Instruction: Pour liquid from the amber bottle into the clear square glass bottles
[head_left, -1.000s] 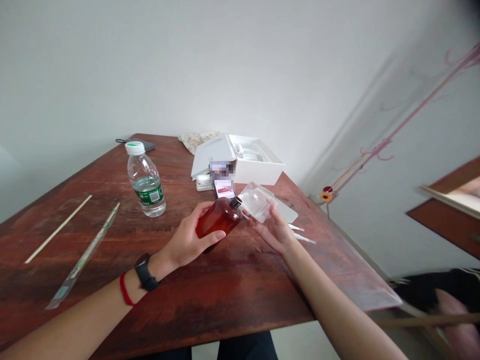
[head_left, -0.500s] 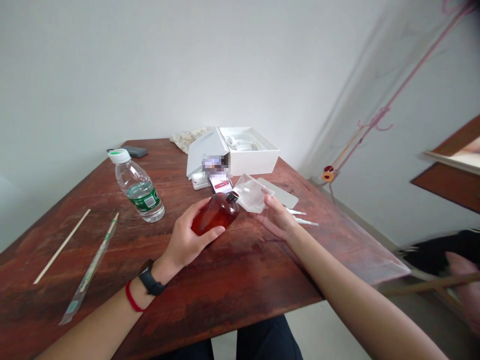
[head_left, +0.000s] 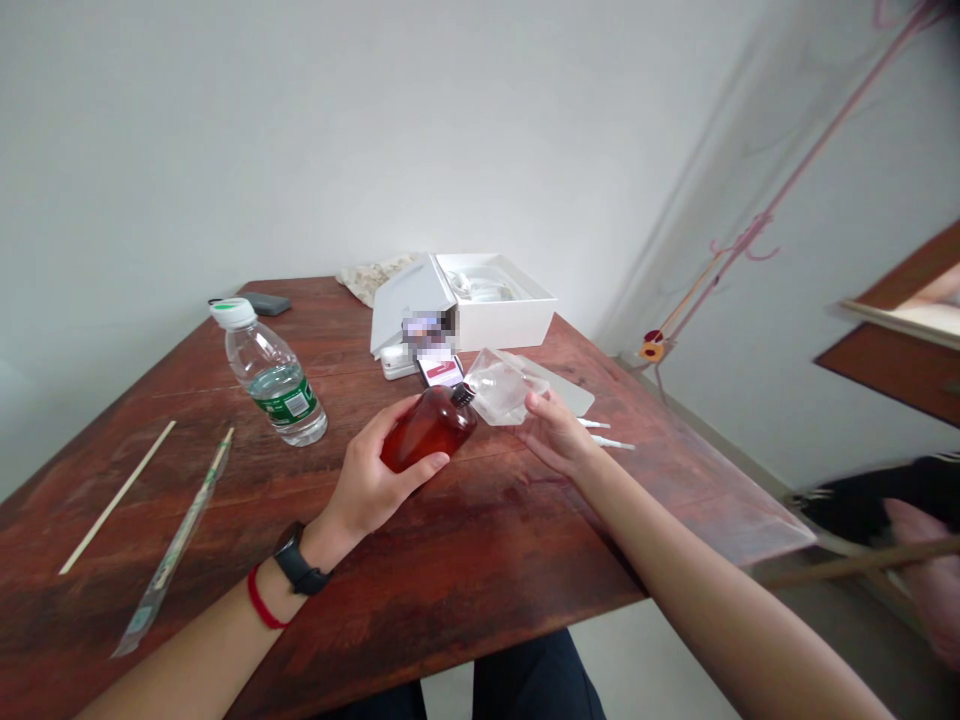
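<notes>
On the left of the wooden table (head_left: 480,570) a plastic water bottle (head_left: 274,385) stands tilted. Right of it, the left hand (head_left: 375,470) is grasping an amber bottle (head_left: 427,430) above the table. Further right, the right hand (head_left: 555,435) touches a clear plastic cover (head_left: 499,387); I cannot tell if it grips.
</notes>
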